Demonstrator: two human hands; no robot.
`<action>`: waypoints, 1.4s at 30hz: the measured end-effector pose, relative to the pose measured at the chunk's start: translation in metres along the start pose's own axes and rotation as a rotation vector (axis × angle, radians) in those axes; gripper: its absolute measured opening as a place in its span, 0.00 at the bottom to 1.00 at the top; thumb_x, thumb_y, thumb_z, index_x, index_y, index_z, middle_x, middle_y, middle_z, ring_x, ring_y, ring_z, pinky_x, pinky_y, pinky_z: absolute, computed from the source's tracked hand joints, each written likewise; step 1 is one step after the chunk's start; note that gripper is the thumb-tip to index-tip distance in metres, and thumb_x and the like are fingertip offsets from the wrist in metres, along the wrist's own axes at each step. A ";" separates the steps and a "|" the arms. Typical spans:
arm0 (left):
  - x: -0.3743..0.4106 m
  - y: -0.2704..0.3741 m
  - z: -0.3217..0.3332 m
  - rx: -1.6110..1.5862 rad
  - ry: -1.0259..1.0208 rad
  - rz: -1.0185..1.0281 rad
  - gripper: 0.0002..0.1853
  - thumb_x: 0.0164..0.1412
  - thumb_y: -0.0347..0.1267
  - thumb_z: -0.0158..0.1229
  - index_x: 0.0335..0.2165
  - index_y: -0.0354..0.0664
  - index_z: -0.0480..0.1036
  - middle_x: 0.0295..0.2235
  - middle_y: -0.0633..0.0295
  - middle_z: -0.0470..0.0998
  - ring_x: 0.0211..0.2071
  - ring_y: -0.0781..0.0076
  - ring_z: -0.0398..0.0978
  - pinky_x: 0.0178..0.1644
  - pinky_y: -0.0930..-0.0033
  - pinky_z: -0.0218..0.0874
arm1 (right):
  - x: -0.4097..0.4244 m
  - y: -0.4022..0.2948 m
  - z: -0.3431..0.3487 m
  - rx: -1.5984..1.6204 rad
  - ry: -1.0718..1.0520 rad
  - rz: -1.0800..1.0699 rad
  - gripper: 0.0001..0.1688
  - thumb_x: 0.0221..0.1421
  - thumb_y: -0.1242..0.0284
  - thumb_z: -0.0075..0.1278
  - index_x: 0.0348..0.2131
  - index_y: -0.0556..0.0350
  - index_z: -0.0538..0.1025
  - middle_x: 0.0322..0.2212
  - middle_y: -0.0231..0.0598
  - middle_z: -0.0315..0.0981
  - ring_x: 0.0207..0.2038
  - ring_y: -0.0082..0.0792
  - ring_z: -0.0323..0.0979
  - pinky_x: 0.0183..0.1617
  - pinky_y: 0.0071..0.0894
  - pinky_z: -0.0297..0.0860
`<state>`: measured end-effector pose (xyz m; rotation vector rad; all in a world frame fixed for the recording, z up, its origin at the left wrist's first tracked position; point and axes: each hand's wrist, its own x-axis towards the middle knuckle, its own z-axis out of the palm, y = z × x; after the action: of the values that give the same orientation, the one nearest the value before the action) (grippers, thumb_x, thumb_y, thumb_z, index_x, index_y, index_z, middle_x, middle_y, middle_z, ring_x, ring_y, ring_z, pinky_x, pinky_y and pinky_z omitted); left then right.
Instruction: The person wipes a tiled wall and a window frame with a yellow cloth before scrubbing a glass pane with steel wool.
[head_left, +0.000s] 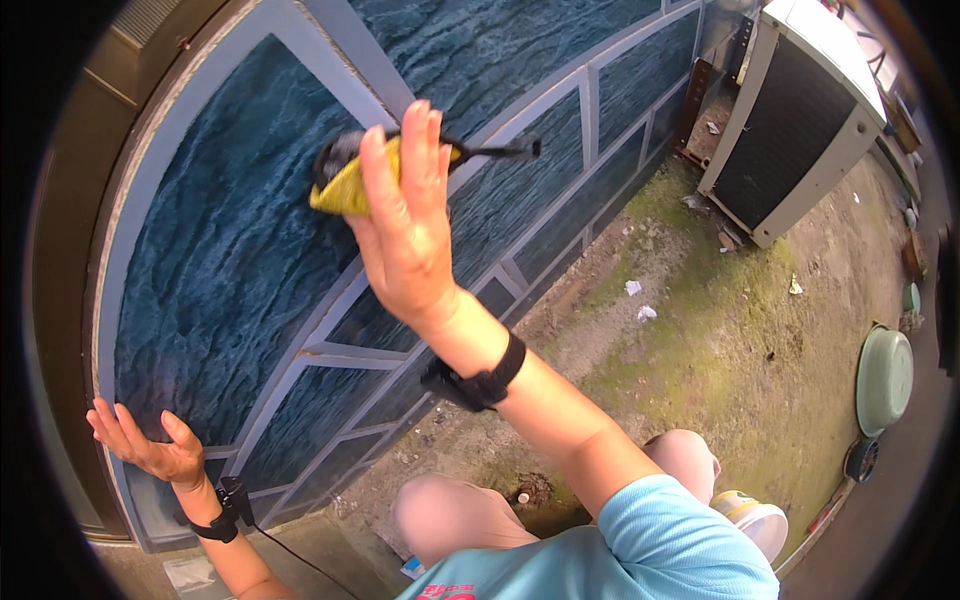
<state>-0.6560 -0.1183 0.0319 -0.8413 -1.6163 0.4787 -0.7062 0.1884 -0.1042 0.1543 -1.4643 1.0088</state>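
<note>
A yellow and dark cloth (341, 180) with a black strap trailing to the right lies under my right hand (412, 217), which presses it against the framed panel with a blue water-like pattern (217, 225). The fingers of this hand are stretched out over the cloth. Low on the left, my left hand (154, 454) is raised with spread fingers beside the light grey frame (105, 337) and holds nothing; whether it touches the panel I cannot tell. Each wrist wears a black strap with a small device, and a thin cable runs from the left one.
An air conditioner's outdoor unit (795, 120) stands at the upper right on the mossy concrete ground (720, 322). A green plastic basin (885, 381) rests by the right edge. Near my knee is a white and yellow bucket (754, 521). Paper scraps (646, 313) lie on the ground.
</note>
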 end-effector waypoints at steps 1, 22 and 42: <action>-0.001 -0.002 -0.004 0.005 -0.005 0.007 0.25 0.60 0.34 0.47 0.54 0.35 0.57 0.55 0.44 0.60 0.59 0.49 0.54 0.64 0.50 0.39 | 0.006 0.009 0.000 0.029 0.041 -0.005 0.39 0.49 0.85 0.48 0.59 0.62 0.54 0.61 0.62 0.38 0.65 0.56 0.35 0.64 0.49 0.37; 0.002 0.005 -0.004 0.041 -0.042 -0.011 0.25 0.58 0.32 0.49 0.53 0.35 0.60 0.55 0.51 0.62 0.59 0.53 0.55 0.63 0.54 0.39 | -0.202 0.091 -0.038 -0.023 0.174 1.026 0.34 0.65 0.67 0.31 0.62 0.61 0.39 0.63 0.51 0.35 0.65 0.43 0.37 0.66 0.32 0.40; 0.005 0.005 -0.003 0.057 -0.067 0.035 0.25 0.58 0.33 0.49 0.52 0.30 0.62 0.54 0.50 0.64 0.58 0.52 0.56 0.63 0.56 0.43 | -0.367 0.123 -0.020 0.601 0.754 2.092 0.20 0.65 0.67 0.28 0.47 0.59 0.66 0.39 0.45 0.71 0.39 0.42 0.71 0.45 0.44 0.68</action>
<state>-0.6524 -0.1115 0.0326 -0.8189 -1.6438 0.5805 -0.6952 0.1045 -0.4826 -1.4622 -0.0700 2.6319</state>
